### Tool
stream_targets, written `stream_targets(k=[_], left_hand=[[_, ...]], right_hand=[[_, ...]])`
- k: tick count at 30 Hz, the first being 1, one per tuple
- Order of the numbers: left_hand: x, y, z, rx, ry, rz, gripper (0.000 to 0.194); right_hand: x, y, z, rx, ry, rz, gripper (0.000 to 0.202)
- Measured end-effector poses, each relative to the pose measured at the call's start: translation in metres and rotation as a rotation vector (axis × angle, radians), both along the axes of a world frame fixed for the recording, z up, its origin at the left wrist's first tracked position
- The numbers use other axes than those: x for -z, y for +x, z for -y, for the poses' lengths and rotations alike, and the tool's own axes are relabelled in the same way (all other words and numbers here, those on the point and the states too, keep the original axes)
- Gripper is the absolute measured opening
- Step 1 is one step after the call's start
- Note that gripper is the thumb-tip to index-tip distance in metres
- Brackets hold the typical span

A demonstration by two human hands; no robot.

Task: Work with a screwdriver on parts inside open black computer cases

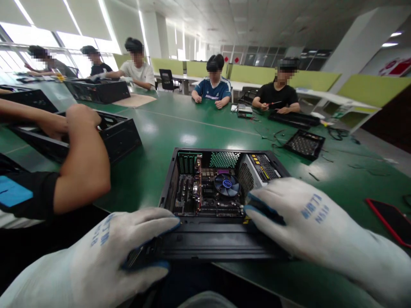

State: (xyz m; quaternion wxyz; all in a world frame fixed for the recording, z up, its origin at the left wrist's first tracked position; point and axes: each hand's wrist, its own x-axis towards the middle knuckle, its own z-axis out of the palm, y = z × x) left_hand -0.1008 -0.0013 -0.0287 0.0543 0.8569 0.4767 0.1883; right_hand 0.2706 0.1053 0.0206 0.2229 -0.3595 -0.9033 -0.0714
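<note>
An open black computer case [224, 239] lies on its side at the table's near edge. Inside it are a motherboard [186, 194], an upright expansion card [198, 184], a CPU fan [227, 185] with a blue hub and a power supply [257, 171]. My left hand [125, 248], in a white glove with blue fingertips, grips the case's near left corner, fingers on top and thumb below. My gloved right hand [289, 214] reaches over the near right wall. Its fingertips close together at the motherboard's near right edge, beside a yellow bit; what they pinch is hidden.
A co-worker's bare arm [85, 158] reaches into another black case [120, 139] at left. More people sit across the green table [180, 128]. A black drive cage [305, 143] and loose cables lie at right, and a red-edged phone [390, 220] lies at far right.
</note>
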Motion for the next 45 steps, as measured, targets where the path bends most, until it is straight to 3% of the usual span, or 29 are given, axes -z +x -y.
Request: stream_targets(k=[3, 7, 11, 14, 18, 24, 27, 30, 34, 38, 42, 45], left_hand=[[-0.003, 0.008, -0.011, 0.064, -0.032, 0.067, 0.071], [0.005, 0.011, -0.015, 0.068, -0.088, 0.137, 0.067], [0.009, 0.011, -0.012, 0.015, -0.111, 0.171, 0.064], [0.006, 0.014, -0.010, 0.013, -0.111, 0.196, 0.060], [0.003, 0.016, -0.010, -0.001, -0.088, 0.194, 0.059], [0.009, 0.013, -0.010, 0.052, -0.043, 0.208, 0.062], [0.009, 0.013, -0.011, 0.087, -0.036, 0.187, 0.066], [0.005, 0.016, -0.014, 0.109, -0.010, 0.181, 0.064], [-0.003, 0.021, -0.016, 0.129, 0.028, 0.209, 0.060], [0.000, 0.021, -0.014, 0.114, 0.015, 0.226, 0.060], [0.007, 0.014, -0.009, 0.037, -0.049, 0.174, 0.064], [0.002, 0.012, -0.007, -0.002, -0.074, 0.155, 0.060]], right_hand=[[-0.001, -0.016, -0.038, -0.001, 0.025, 0.295, 0.050], [0.019, -0.042, -0.085, 0.008, -0.084, 0.497, 0.050], [0.038, -0.067, -0.102, 0.078, -0.221, 0.630, 0.068], [0.046, -0.081, -0.102, 0.126, -0.299, 0.679, 0.078], [0.044, -0.084, -0.097, 0.115, -0.299, 0.664, 0.071], [0.007, -0.075, -0.077, 0.083, -0.273, 0.652, 0.074], [-0.007, -0.072, -0.063, 0.052, -0.427, 0.647, 0.080], [-0.009, -0.069, -0.056, 0.004, -0.656, 0.682, 0.079], [-0.005, -0.068, -0.057, 0.014, -0.882, 0.800, 0.055], [-0.003, -0.068, -0.057, 0.025, -0.832, 0.904, 0.039], [-0.011, -0.061, -0.055, 0.011, -0.751, 0.789, 0.057], [-0.023, -0.047, -0.052, -0.042, -0.664, 0.622, 0.060]])
